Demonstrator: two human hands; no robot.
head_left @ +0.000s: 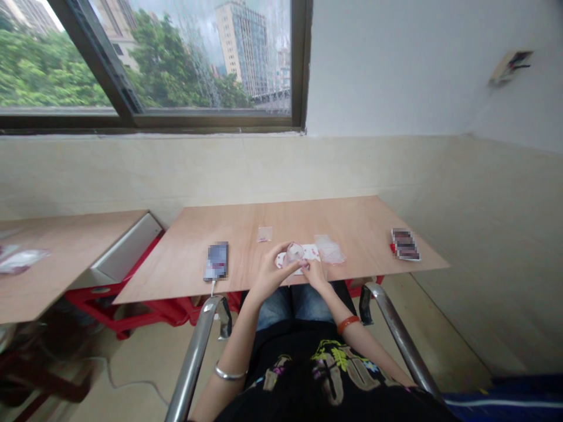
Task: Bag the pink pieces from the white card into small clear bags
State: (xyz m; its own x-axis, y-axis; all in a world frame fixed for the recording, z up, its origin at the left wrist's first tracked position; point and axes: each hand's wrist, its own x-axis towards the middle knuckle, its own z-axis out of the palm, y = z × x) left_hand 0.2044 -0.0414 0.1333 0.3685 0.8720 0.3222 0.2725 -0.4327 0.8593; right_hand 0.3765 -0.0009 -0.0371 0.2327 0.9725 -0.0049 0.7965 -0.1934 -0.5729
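Note:
My left hand (273, 267) curls around a small clear plastic bag (294, 252), its thumb and fingers spreading the sides. Close beside it, the fingertips of my right hand (315, 274) are pinched together at the near edge of the bag. Whatever lies in that pinch is too small to make out. Under and behind the hands is a white sheet (312, 252) with small pinkish-red pieces or marks on it. Right of the sheet lie several clear plastic bags (332, 251) in a loose pile. A small clear bag (264, 234) with some reddish contents rests farther back.
The wooden table (176, 234) stands against a tiled wall. A phone (216, 261) with a white cable lies at left, another phone (405, 244) at right. Metal armrests (193, 357) flank my arms. Red stools (145, 310) are underneath; a second table (65, 246) stands left.

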